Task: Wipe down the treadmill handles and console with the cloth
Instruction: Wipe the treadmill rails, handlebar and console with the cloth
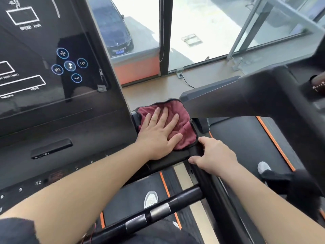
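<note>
Left hand flat, fingers straight, presses the cloth on the handle beside the console; right hand grips the handle's edge. Best keep even pressure and sweep its whole length

Console screen, 10 o'clock: "SPEED km/h" beneath a white box; "STEPS" lower down. Button cluster: +, −, music note, skip arrows. Lower strip, 8 o'clock: 3, 6, 9, 12. Car plate, 12 o'clock: unreadable.

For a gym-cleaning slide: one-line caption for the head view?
Left hand presses a maroon cloth flat on the treadmill's side rail beside the console; right hand grips the rail.
</note>
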A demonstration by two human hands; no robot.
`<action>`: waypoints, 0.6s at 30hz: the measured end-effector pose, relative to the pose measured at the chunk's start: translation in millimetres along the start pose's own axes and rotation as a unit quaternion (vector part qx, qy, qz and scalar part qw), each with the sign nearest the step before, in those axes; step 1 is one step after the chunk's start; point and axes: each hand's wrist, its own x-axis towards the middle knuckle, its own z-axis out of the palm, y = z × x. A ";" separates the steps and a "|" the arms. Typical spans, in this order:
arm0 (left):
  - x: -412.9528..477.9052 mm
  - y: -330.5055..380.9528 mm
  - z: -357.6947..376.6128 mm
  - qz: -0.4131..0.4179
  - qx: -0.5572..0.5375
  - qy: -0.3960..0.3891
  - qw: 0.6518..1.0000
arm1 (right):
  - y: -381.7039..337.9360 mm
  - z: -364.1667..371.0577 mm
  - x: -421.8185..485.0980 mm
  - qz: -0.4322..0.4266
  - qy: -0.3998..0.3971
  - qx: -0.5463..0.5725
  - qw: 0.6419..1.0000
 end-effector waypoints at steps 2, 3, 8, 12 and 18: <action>26.0 -4.1 -9.2 -0.033 0.013 0.000 0.999 | 0.7 1.3 -0.5 -0.004 0.002 0.000 1.000; 35.0 -3.0 -11.4 -0.052 0.010 -0.009 0.999 | 1.4 2.8 -0.7 -0.007 0.006 0.000 1.000; -11.6 27.3 12.7 -0.015 0.023 0.003 1.000 | 7.5 11.6 1.8 -0.011 0.018 0.018 1.000; -27.1 15.9 11.9 0.079 0.044 -0.018 0.996 | 10.4 17.0 -0.6 -0.023 0.039 0.020 0.999; 45.8 9.8 -16.2 0.010 -0.002 -0.011 1.000 | 43.1 40.4 -24.4 -0.022 0.053 0.235 0.970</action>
